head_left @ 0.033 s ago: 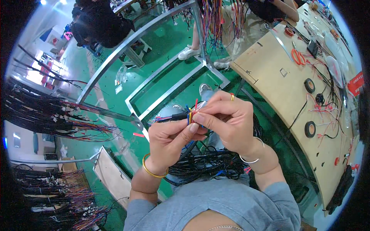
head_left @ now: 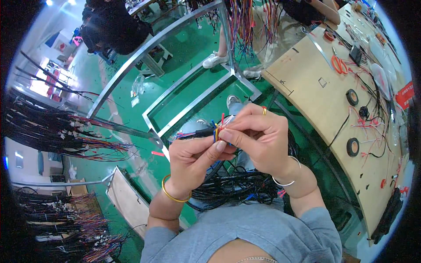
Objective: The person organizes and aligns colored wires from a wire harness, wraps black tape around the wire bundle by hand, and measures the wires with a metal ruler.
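Both hands meet in front of my chest around the end of a wire harness (head_left: 204,132), a black-sleeved bundle with blue, yellow, red and white wires fanning out. With thumb and fingers, my left hand (head_left: 193,160) pinches the bundle where the sleeve ends. My right hand (head_left: 263,138) is closed on the coloured wires, its thumb pressed close to the left thumb. A red wire tip (head_left: 222,117) sticks up between the hands. Exactly which wires the right fingers grip is hidden. Across my lap lies a heap of black cables (head_left: 241,186).
On the right, a wooden board table (head_left: 302,87) carries orange-handled scissors (head_left: 338,65), tape rolls (head_left: 352,147) and loose wires. A metal frame (head_left: 193,103) stands ahead on the green floor. Harness bundles (head_left: 48,125) hang at left. Co-workers (head_left: 116,28) sit beyond the frame.
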The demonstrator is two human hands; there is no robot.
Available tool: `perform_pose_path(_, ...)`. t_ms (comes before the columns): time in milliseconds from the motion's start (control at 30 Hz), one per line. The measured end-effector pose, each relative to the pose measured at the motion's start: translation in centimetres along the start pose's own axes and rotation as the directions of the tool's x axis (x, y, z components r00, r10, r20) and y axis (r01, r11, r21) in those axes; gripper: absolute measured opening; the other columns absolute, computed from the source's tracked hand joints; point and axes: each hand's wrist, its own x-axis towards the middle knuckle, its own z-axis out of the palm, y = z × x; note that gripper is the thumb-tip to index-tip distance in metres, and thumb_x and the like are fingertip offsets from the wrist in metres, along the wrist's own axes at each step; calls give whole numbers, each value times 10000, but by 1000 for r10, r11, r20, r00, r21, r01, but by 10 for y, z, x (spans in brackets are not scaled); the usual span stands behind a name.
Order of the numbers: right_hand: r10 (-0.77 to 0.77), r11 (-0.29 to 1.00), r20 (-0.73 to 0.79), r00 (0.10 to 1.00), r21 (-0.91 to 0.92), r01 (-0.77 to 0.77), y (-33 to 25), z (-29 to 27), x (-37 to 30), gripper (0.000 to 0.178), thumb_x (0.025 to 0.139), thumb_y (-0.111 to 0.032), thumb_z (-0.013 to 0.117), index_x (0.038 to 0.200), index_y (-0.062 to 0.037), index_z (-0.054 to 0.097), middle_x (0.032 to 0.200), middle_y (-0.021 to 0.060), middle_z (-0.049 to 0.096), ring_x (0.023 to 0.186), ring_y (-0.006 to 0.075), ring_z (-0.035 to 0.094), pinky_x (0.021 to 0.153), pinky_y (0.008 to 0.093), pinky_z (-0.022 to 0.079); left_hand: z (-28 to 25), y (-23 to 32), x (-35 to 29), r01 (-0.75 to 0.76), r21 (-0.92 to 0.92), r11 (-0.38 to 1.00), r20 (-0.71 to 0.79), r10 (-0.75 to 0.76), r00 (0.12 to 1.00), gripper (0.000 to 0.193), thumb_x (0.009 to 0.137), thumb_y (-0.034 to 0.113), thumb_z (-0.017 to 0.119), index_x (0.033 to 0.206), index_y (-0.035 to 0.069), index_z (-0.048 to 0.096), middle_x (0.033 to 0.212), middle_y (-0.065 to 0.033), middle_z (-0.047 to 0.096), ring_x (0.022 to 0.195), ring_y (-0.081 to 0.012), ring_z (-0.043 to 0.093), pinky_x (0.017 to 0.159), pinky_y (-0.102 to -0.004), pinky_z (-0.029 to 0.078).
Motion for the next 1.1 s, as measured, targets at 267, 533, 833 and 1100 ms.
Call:
perform_pose_path(267,-40,994,0,999,-105,40,-2,0,0,71,750,-8,732,813,12,706,734,67,618,607,81,587,518,208,452,0,2,1,-30,52,998,19,29,999,160,883,19,578,909,-121,653,789,-175,677,688,-215,679,624,-312,593)
perform_pose_path(533,62,996,6,998,65,-63,2,-1,-2,80,777,-22,721,841,20,696,779,58,609,627,69,584,526,192,457,2,-1,0,-24,-36,999,-3,24,1000,171,883,24,582,943,-124,644,802,-180,677,702,-230,679,623,-324,592)
perform_pose_path(833,58,986,61,996,155,-66,0,-2,-1,62,795,11,694,849,38,681,835,57,596,659,80,599,544,187,478,1,0,0,1,-120,993,24,2,1000,187,890,32,573,962,-129,636,824,-196,673,712,-248,680,633,-347,594)
perform_pose_path(1100,124,970,92,988,197,-140,-4,-2,-2,51,801,14,686,835,51,674,822,61,580,624,84,600,499,188,467,3,2,0,38,-171,984,15,-36,999,179,883,29,582,932,-132,642,809,-197,670,700,-252,678,639,-349,598)
